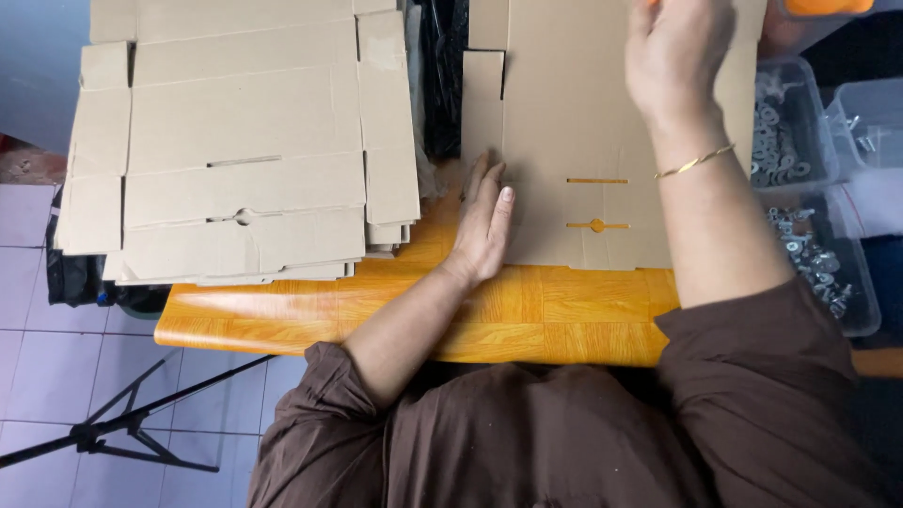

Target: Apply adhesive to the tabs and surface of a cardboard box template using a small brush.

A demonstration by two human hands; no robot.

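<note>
A flat die-cut cardboard box blank [564,122] lies on the orange wooden table [527,315] in front of me. My left hand [484,226] rests flat against its left edge, fingers together, thumb on the cardboard. My right hand [677,56] presses palm-down on the upper part of the same blank, with a thin gold bangle on the wrist. Neither hand grips anything. Two slots cut through the blank show the table beneath.
A stack of flat cardboard blanks [235,141] covers the table's left end. Clear plastic bins of metal washers and nuts [800,160] stand at the right. A black stand [132,428] is on the tiled floor at lower left. Black plastic [442,75] sits between the cardboard pieces.
</note>
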